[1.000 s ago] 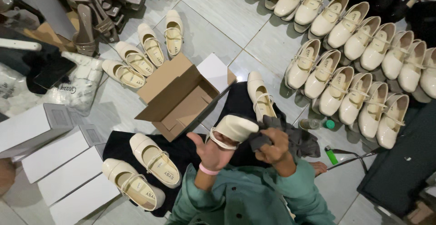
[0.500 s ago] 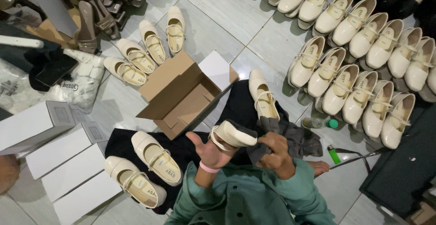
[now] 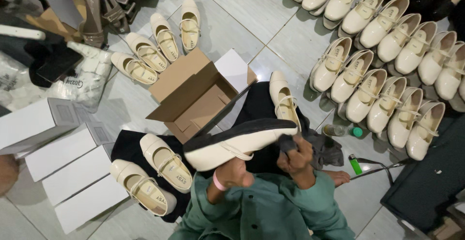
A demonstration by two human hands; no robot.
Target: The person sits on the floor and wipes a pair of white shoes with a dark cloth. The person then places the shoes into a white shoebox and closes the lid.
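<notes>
Seen from the head camera looking straight down, a person in a green long-sleeved top sits on a pale grey tiled floor (image 3: 232,17). The left hand (image 3: 232,172), with a pink band at the wrist, is clenched around the underside of a cream strapped flat shoe with a black sole (image 3: 237,140), holding it on its side in front of the chest, above the lap. The right hand (image 3: 296,156) grasps a dark grey cloth (image 3: 322,150) and presses it against the shoe's toe end, fingers curled tight on the fabric. Just beyond the shoe stands an open brown cardboard box (image 3: 193,97) with a white lid. Two matching cream shoes (image 3: 155,172) lie on a black cloth to the left, and one more (image 3: 283,97) lies past the right hand. White shoeboxes (image 3: 63,162) are stacked at far left. Rows of cream shoes (image 3: 387,75) fill the upper right. A green lighter (image 3: 355,164) and a small clear bottle with a green cap (image 3: 341,131) lie near the right hand.
</notes>
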